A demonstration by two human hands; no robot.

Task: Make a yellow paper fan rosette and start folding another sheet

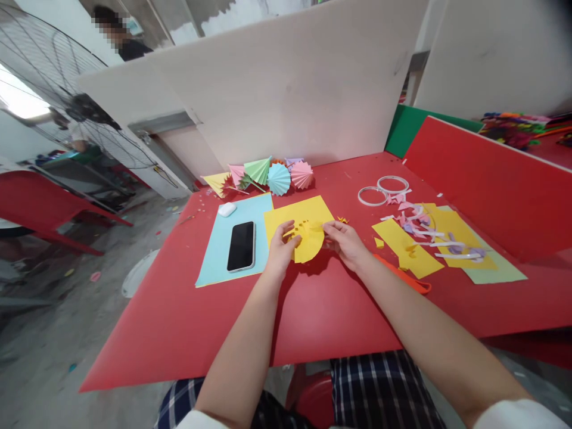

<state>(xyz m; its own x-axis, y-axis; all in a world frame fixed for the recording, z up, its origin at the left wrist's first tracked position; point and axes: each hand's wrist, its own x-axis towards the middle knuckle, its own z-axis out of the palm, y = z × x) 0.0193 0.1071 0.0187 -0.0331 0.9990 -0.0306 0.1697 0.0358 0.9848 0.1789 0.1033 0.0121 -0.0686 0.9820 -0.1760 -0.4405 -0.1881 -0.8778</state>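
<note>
A rounded yellow paper cutout [310, 244] with small cut openings is held up between my two hands, above the red table [313, 310]. My left hand [283, 243] pinches its left edge between thumb and fingers. At its upper right, my right hand [344, 237] grips the paper with the fingertips. Just behind the cutout lies a flat yellow sheet [295, 208], which overlaps a light blue sheet [214, 256]. On the blue sheet rest a black phone [241, 246] and a small white case [227, 209].
Folded paper fans [279, 179] stand along the white partition [290, 89]. To the right are two tape rings [372, 196], paper scraps [415, 220], yellow pieces [404, 247] and an orange tool [411, 282]. A red board [487, 190] leans at the right.
</note>
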